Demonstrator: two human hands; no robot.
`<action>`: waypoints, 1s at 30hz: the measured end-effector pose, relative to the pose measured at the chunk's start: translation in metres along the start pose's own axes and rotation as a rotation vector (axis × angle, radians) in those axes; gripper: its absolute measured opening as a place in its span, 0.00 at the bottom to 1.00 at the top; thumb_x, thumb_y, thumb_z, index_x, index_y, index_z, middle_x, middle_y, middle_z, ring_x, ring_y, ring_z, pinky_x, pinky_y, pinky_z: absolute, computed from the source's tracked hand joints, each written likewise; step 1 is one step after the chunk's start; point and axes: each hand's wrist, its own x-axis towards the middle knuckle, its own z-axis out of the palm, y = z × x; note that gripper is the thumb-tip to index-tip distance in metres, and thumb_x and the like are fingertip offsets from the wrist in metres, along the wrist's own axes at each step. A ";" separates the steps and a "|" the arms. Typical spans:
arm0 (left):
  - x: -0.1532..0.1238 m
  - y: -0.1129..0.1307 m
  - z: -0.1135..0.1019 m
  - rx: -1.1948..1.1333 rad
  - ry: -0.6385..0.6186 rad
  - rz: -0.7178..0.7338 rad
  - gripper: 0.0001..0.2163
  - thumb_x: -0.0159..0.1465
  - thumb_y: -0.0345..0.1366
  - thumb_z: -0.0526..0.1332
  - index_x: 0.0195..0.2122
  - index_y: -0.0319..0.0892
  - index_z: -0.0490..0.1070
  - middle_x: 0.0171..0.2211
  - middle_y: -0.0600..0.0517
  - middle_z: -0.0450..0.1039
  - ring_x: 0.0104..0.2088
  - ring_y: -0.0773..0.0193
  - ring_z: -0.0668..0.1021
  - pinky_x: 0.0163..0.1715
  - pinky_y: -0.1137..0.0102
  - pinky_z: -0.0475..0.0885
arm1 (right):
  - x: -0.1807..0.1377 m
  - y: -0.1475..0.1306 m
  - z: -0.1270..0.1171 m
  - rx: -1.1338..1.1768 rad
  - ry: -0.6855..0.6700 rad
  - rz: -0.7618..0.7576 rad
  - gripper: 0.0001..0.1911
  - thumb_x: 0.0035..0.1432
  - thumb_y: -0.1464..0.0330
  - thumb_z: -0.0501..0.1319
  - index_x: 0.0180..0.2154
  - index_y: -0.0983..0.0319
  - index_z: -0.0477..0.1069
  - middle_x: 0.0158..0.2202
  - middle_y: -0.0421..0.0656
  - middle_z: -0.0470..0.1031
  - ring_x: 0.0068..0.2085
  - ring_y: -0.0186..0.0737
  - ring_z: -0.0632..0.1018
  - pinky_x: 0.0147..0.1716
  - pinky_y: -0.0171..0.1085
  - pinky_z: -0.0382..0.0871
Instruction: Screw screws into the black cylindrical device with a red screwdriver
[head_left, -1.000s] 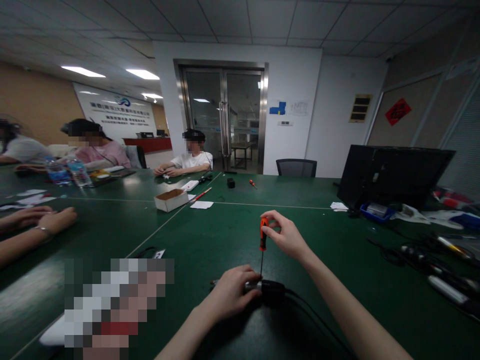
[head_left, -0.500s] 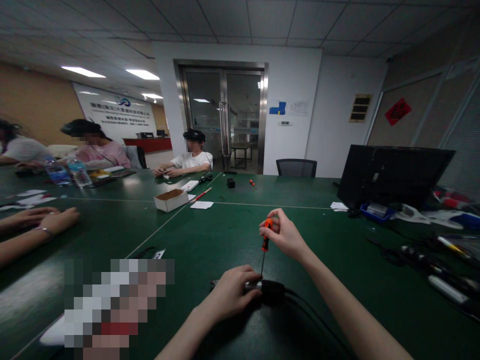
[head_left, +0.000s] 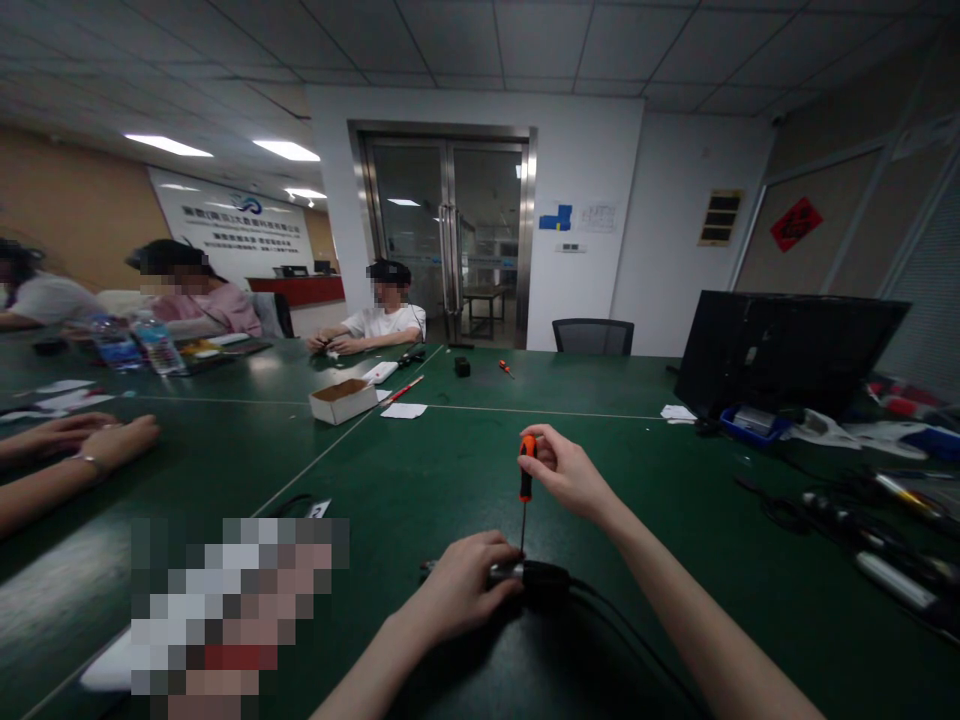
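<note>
My right hand (head_left: pixel 571 475) is closed on the orange and black handle of a screwdriver (head_left: pixel 526 480), with the fingertips around its top. The shaft points almost straight down, and its tip meets the silver part of a corded device (head_left: pixel 547 580) beside my left fingers. That device has a silver barrel and a black end, with a black cable running off to the right; its exact kind I cannot make out. My left hand (head_left: pixel 466 582) is closed over the barrel and presses it against the green table (head_left: pixel 600 650), hiding much of it.
A small open box (head_left: pixel 342 402) stands ahead on the left, near a paper slip (head_left: pixel 403 411). Another screwdriver (head_left: pixel 506 369) lies farther back. To the right are a monitor (head_left: pixel 787 350), a blue tray (head_left: pixel 754 425) and cables. A co-worker's hands (head_left: pixel 120 440) rest at left.
The screwdriver has tilted a little to the left and stands more upright, with my right hand shifted slightly along. My left hand and the device stay in place.
</note>
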 end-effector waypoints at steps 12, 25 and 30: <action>0.001 0.003 -0.003 0.003 -0.007 -0.003 0.10 0.67 0.35 0.64 0.48 0.44 0.79 0.44 0.49 0.77 0.45 0.56 0.78 0.42 0.69 0.69 | 0.000 0.005 0.002 -0.002 0.011 -0.020 0.11 0.59 0.63 0.60 0.42 0.56 0.62 0.35 0.38 0.76 0.35 0.39 0.79 0.39 0.40 0.74; -0.001 0.001 -0.001 -0.008 -0.004 -0.005 0.10 0.67 0.36 0.63 0.49 0.45 0.78 0.46 0.49 0.77 0.46 0.56 0.78 0.46 0.68 0.70 | 0.000 0.003 0.002 -0.098 0.074 -0.007 0.13 0.56 0.60 0.64 0.41 0.57 0.65 0.32 0.37 0.76 0.32 0.38 0.76 0.34 0.37 0.70; -0.001 0.000 -0.001 -0.007 -0.004 0.007 0.11 0.67 0.36 0.62 0.49 0.44 0.78 0.46 0.48 0.77 0.46 0.55 0.77 0.45 0.68 0.70 | 0.000 0.005 0.005 -0.036 0.110 0.037 0.15 0.55 0.62 0.62 0.41 0.55 0.59 0.31 0.37 0.78 0.29 0.40 0.77 0.32 0.39 0.71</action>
